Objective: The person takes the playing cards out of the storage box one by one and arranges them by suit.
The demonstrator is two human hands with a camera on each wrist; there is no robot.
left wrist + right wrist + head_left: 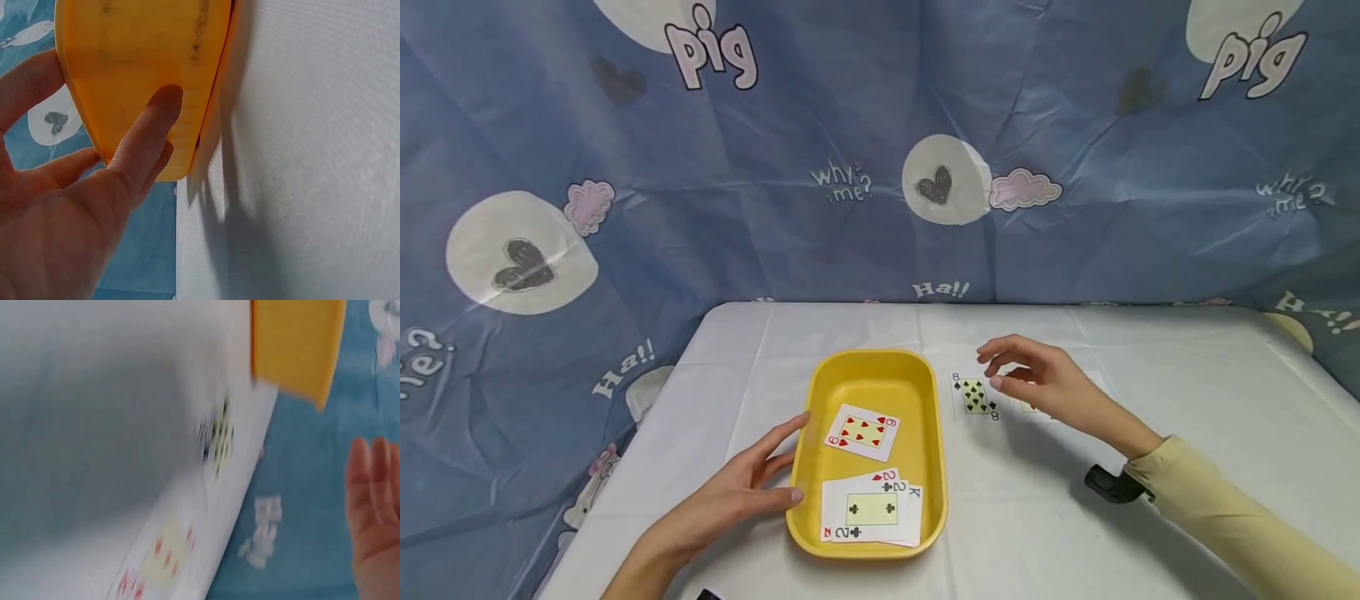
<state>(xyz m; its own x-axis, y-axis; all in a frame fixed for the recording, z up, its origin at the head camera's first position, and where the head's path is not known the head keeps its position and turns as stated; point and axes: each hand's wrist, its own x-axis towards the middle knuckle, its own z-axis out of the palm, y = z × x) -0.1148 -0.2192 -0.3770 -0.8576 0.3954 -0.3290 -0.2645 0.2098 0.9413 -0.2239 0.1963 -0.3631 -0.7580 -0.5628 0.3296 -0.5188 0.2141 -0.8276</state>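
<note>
A yellow tray (942,467) stands on the table with playing cards in it. A six of hearts (862,432) lies apart in its upper part, and a two of clubs (871,510) tops a small overlapping pile near its front end. My left hand (737,487) rests its extended fingers and thumb against the tray's left side; the left wrist view shows the fingers touching the outer wall. Above the table, to the right of the tray, my right hand (1045,379) hovers with loosely bent fingers, holding nothing. Below it lies an eight of spades (975,397).
To the right of the eight, a card with red pips (165,553) lies on the white cloth (1037,517), partly hidden by my right hand in the head view. Another card (1096,380) shows an edge beyond. A patterned blue curtain (850,233) hangs behind the table.
</note>
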